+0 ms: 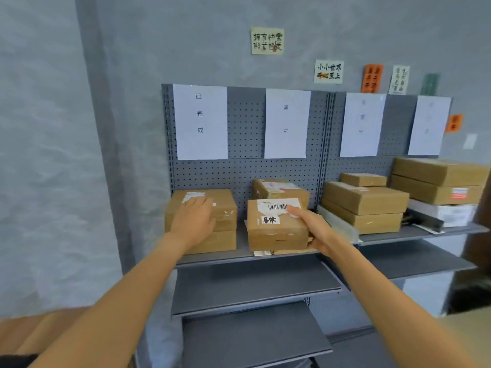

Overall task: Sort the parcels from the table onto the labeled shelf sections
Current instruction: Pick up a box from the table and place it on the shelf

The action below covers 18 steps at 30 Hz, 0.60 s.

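The right hand [316, 229] grips a small cardboard parcel [276, 229] by its right side, thumb up over the top edge near the barcode label [277, 205] and fingers hidden under or behind it. The parcel sits at the front of the top shelf [212, 258], in the section under the second paper sign [287, 123], which reads 异常. A handwritten white tag [269, 220] on the parcel's front seems to carry the same 2 characters upside down, which would explain why it goes here. A grip from the side leaves the bottom free to slide onto the shelf; some flat papers or cardboard scraps [265, 253] appear to lie beneath its front edge.

The left hand [194, 219] lies flat and open, palm down, on the top of a stack of 2 boxes [210, 224] under the first sign [200, 120], 已完成. It grasps nothing; I judge it is either steadying that stack or keeping it from being nudged while the neighbour is seated just beside it.

Another box [279, 189] stands behind the held parcel, against the pegboard [244, 171], so the parcel cannot go much deeper. Further right, under the third and fourth signs, more boxes [364, 205] are already stacked in their sections. The counter the parcels come from is not clearly in view. The step looks like the final setting-down of this parcel.
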### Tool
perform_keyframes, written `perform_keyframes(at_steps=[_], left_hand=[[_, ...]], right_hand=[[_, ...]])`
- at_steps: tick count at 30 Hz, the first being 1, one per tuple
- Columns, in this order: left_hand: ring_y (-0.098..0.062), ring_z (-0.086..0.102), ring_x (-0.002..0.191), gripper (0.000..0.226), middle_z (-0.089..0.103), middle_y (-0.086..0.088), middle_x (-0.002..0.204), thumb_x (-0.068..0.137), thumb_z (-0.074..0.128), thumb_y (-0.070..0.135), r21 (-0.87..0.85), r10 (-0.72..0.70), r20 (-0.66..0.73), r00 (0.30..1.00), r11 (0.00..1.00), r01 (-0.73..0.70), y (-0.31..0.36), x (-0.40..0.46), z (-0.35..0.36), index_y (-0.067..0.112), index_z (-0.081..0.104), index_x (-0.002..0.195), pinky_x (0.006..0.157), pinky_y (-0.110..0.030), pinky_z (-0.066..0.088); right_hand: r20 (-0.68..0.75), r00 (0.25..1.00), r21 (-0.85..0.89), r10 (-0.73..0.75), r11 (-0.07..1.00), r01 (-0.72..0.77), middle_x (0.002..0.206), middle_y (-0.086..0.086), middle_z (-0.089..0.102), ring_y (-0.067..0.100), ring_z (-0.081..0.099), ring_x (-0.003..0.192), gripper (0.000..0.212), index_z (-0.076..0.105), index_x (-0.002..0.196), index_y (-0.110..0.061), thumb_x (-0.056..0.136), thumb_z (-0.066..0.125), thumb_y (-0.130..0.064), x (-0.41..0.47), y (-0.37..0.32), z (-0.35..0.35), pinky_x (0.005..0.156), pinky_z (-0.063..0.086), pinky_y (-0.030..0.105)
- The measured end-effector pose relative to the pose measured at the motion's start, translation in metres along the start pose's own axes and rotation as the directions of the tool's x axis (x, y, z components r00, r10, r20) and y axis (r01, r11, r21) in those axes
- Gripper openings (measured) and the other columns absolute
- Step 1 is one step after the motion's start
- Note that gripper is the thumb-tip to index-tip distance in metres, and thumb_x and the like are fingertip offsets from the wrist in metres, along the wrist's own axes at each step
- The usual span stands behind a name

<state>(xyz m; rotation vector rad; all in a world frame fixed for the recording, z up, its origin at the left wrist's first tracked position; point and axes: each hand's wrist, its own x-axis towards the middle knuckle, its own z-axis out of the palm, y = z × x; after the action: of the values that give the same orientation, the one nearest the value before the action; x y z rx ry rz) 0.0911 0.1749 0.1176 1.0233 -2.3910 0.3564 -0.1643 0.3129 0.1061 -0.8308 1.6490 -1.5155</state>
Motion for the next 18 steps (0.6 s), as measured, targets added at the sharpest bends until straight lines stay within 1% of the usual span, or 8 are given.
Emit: perform_keyframes(at_steps=[3, 6, 8, 10, 13, 18], left_hand=[[-0.024, 0.046, 0.125, 0.042, 0.053, -0.008, 0.134, 0.092, 0.054, 0.024, -0.016, 0.025, -0.025, 0.999, 1.0, -0.026, 0.034, 0.026, 0.01, 0.01, 0.05, 0.131, 0.104, -0.035, 0.035], [-0.024, 0.043, 0.127, 0.049, 0.049, -0.007, 0.138, 0.092, 0.053, 0.023, -0.039, 0.051, -0.019, 0.999, 0.998, -0.051, 0.063, 0.05, 0.022, 0.011, 0.043, 0.139, 0.106, -0.035, 0.033], [-0.023, 0.042, 0.129, 0.052, 0.048, -0.006, 0.14, 0.092, 0.052, 0.025, -0.022, 0.056, -0.018, 0.998, 0.998, -0.056, 0.079, 0.065, 0.031, 0.012, 0.041, 0.14, 0.107, -0.034, 0.033], [-0.022, 0.04, 0.131, 0.054, 0.047, -0.006, 0.142, 0.093, 0.054, 0.028, -0.012, 0.048, -0.025, 0.999, 0.999, -0.049, 0.093, 0.075, 0.042, 0.012, 0.04, 0.142, 0.108, -0.033, 0.031], [-0.02, 0.04, 0.132, 0.055, 0.048, -0.005, 0.142, 0.093, 0.055, 0.03, -0.024, 0.038, -0.022, 0.999, 0.999, -0.038, 0.109, 0.085, 0.06, 0.013, 0.039, 0.143, 0.109, -0.032, 0.032], [-0.019, 0.042, 0.131, 0.054, 0.05, -0.004, 0.14, 0.092, 0.056, 0.029, -0.028, 0.014, -0.002, 1.0, 1.0, -0.014, 0.116, 0.097, 0.086, 0.014, 0.041, 0.142, 0.107, -0.032, 0.035]], right_hand=[[-0.031, 0.999, 0.009, 0.006, 1.0, -0.006, 0.107, 0.005, 0.071, 0.024, 0.067, 0.097, 0.047, 0.058, 0.116, -0.029, 0.078, 0.072, -0.052, 0.013, -0.003, -0.043, 0.076, 0.057, 0.042], [-0.043, 0.999, 0.016, 0.002, 1.0, -0.001, 0.104, 0.003, 0.072, 0.022, 0.068, 0.092, 0.047, 0.061, 0.117, -0.025, 0.079, 0.071, -0.051, 0.026, -0.005, -0.08, 0.061, 0.056, 0.033], [-0.06, 0.998, 0.01, -0.005, 1.0, 0.006, 0.104, 0.002, 0.072, 0.02, 0.067, 0.092, 0.045, 0.063, 0.116, -0.025, 0.08, 0.071, -0.051, 0.037, -0.004, -0.101, 0.057, 0.055, 0.032], [-0.066, 0.998, -0.001, -0.008, 1.0, 0.008, 0.105, 0.002, 0.071, 0.021, 0.067, 0.093, 0.045, 0.064, 0.115, -0.025, 0.079, 0.071, -0.051, 0.049, -0.003, -0.12, 0.058, 0.056, 0.033], [-0.064, 0.998, -0.005, 0.008, 1.0, -0.008, 0.107, 0.004, 0.071, 0.023, 0.067, 0.096, 0.049, 0.063, 0.117, -0.023, 0.078, 0.071, -0.053, 0.07, 0.0, -0.142, 0.063, 0.056, 0.036], [-0.048, 0.998, -0.033, 0.043, 0.998, -0.045, 0.108, 0.005, 0.07, 0.023, 0.066, 0.097, 0.056, 0.06, 0.121, -0.02, 0.078, 0.07, -0.055, 0.103, 0.002, -0.155, 0.065, 0.055, 0.035]])
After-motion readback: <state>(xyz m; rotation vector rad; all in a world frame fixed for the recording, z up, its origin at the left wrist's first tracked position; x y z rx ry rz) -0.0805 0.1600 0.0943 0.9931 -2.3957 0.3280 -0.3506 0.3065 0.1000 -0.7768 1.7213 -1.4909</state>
